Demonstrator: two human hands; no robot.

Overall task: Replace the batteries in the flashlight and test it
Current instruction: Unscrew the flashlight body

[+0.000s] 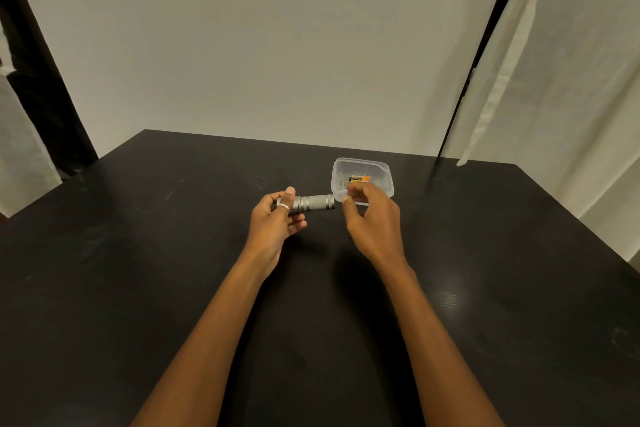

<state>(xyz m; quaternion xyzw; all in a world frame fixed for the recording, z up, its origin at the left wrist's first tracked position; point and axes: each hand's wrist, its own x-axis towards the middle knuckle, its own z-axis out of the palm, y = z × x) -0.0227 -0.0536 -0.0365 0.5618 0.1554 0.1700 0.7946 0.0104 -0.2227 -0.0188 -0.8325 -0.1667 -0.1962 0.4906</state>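
My left hand (277, 218) grips one end of a small silver flashlight (317, 203), which lies level above the black table (173, 270) with its free end pointing right. A ring sits on one finger of that hand. My right hand (372, 218) hovers over the near edge of a clear plastic box (362, 170), fingers curled and slightly apart. An orange and black battery (360, 179) lies in the box just past the fingertips. Whether the fingertips touch the battery I cannot tell.
The table's far edge meets a pale wall. A dark door frame (460, 94) and a white curtain (554, 80) stand at the right. Another dark frame (38, 80) runs down the left side.
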